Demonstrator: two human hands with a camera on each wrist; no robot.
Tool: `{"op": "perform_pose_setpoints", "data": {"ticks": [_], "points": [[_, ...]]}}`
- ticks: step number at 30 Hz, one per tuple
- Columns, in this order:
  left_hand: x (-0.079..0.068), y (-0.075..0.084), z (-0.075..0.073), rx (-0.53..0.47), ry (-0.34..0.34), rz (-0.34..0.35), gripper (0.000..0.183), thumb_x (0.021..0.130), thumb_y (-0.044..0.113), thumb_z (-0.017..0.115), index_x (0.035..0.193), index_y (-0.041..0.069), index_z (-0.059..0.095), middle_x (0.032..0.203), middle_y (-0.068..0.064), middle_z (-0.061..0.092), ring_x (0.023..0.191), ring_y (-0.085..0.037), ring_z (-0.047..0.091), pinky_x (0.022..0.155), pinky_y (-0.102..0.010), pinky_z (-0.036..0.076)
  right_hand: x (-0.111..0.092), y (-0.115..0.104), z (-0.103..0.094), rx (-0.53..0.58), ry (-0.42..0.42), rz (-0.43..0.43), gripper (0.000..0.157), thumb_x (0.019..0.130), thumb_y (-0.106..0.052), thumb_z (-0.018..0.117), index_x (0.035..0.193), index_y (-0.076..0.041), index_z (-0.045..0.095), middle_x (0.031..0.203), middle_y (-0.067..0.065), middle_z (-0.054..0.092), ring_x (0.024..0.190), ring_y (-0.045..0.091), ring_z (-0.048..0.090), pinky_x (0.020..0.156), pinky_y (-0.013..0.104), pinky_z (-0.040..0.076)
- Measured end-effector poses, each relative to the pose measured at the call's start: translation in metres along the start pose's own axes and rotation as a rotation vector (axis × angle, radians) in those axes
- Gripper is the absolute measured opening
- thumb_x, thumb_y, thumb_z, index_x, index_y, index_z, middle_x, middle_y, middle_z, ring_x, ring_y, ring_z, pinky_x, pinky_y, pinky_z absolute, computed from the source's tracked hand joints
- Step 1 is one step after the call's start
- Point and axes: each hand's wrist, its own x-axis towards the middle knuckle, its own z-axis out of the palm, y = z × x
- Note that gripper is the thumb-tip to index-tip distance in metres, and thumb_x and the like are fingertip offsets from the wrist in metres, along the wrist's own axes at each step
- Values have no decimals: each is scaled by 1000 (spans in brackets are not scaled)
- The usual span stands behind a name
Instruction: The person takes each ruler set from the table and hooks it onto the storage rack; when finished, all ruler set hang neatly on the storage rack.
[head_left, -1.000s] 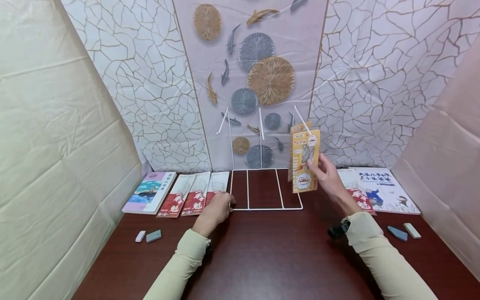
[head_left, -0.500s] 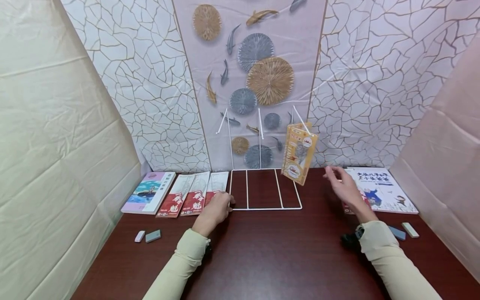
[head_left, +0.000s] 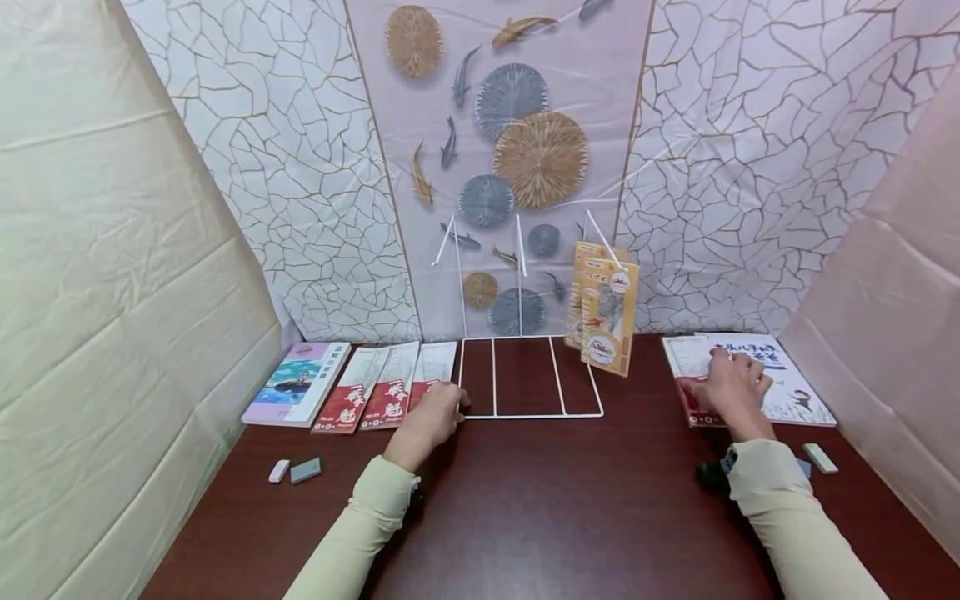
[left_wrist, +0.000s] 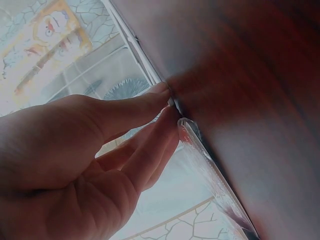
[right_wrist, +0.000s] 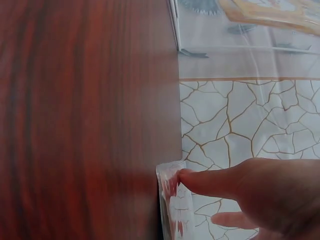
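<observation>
My left hand (head_left: 431, 421) pinches the front left corner of a white wire display rack (head_left: 525, 416) with thumb and fingers. A clear-wrapped packet lies close beside those fingers in the left wrist view. Two yellow duck-print blister packs (head_left: 609, 317) hang from the rack's right hook, one behind the other. Over at the right, my right hand (head_left: 735, 392) is above a red-and-white packet (head_left: 686, 358) in clear wrap. Its thumb is at the edge of the packet (right_wrist: 172, 200) in the right wrist view, and the other fingers are spread apart from the thumb.
Several red-and-white packets (head_left: 393, 387) and a pink-and-blue book (head_left: 296, 383) lie left of the rack. A white book (head_left: 787, 392) lies partly under the right hand. Small erasers (head_left: 306, 471) sit at both sides. A patterned backdrop (head_left: 712, 208) stands behind.
My right hand has let go of the front duck pack, which now hangs on the hook after swinging, and has moved right to the packet. The left hand has stayed on the rack.
</observation>
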Motion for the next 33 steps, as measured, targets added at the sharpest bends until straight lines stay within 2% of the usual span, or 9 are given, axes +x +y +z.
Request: {"op": "perform_pose_setpoints", "data": {"ticks": [5,8,14,19,22,26,29,33], "points": [[0,-1,0,0,-1,-5,18,80,-1,79,97,1,76,97,-16,75,94,-32,70,85,-42,58,0,0,-2,-2,-43,8,85,89,-43,71,146,7,32,135,49,29,126,68,17,99,74,18],[0,-1,0,-2,-7,-10,18,80,-1,79,98,2,76,97,-16,75,95,-32,70,86,-43,57,0,-1,-2,2,-38,-2,82,89,-42,71,144,6,33,133,49,31,124,67,19,98,73,19],[0,0,-1,14,-15,-11,19,80,0,79,98,2,76,98,-14,75,95,-30,70,86,-41,57,0,-1,-1,-4,-38,17,88,88,-43,72,145,9,30,132,50,30,123,67,20,97,72,20],[0,0,-1,5,-18,-21,19,81,-1,78,99,2,76,99,-15,75,97,-31,70,87,-41,57,0,1,-1,6,-54,10,78,89,-42,71,136,9,37,125,45,37,118,66,25,94,72,22],[0,0,-1,-1,-20,-23,19,81,-1,78,100,2,76,100,-15,75,98,-31,70,88,-42,57,0,1,0,8,-50,13,78,89,-42,72,138,8,37,126,46,37,118,65,26,94,72,22],[0,0,-2,-5,-21,-18,18,81,-1,78,99,1,75,99,-15,75,97,-31,70,87,-42,57,2,0,2,28,-6,3,82,87,-39,74,144,6,35,132,48,33,121,66,24,95,72,22],[0,0,-2,-9,-19,-16,18,81,-1,78,99,1,76,99,-15,75,96,-31,70,86,-42,57,4,0,3,101,67,-32,85,82,-26,76,148,6,33,136,48,29,124,65,26,100,71,26],[0,0,0,-8,-14,-12,17,81,-1,78,98,1,76,99,-15,75,96,-31,70,87,-42,57,5,-1,3,187,136,-72,88,77,-12,71,152,5,27,138,48,29,124,61,32,104,69,34]]}}
